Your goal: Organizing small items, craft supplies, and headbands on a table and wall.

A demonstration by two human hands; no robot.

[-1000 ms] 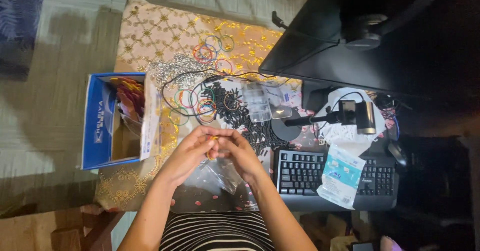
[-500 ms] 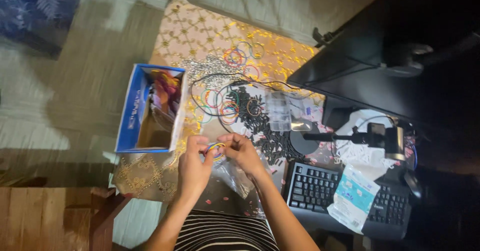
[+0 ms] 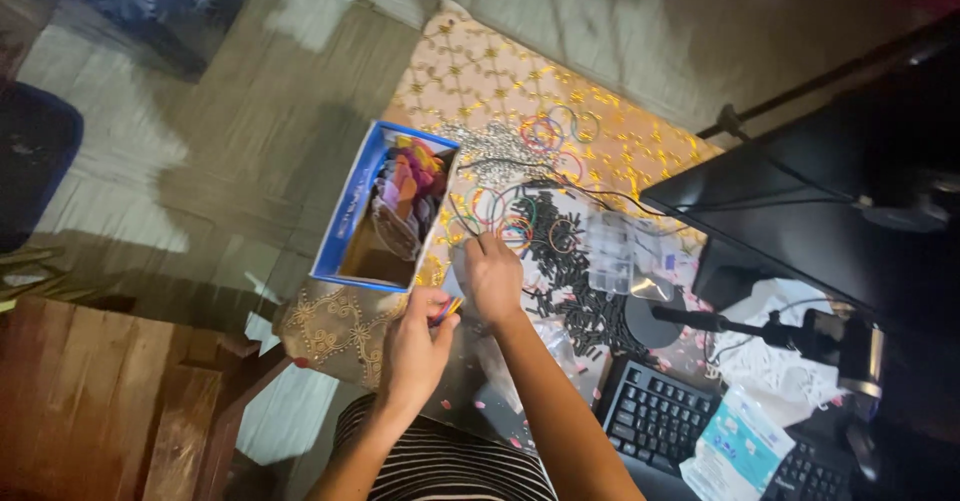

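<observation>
The left hand (image 3: 415,346) pinched yellow-blue rubber bands (image 3: 447,310); the right hand (image 3: 492,279), just above, fingers curled, reached toward loose bands (image 3: 500,216). Bands might snap away or snag the black cable (image 3: 520,176).

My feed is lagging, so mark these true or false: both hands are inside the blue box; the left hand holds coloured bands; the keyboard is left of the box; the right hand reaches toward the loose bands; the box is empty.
1. Both hands are inside the blue box: false; both are outside it.
2. The left hand holds coloured bands: true.
3. The keyboard is left of the box: false; it lies to the right.
4. The right hand reaches toward the loose bands: true.
5. The box is empty: false; colourful items fill part of it.
</observation>
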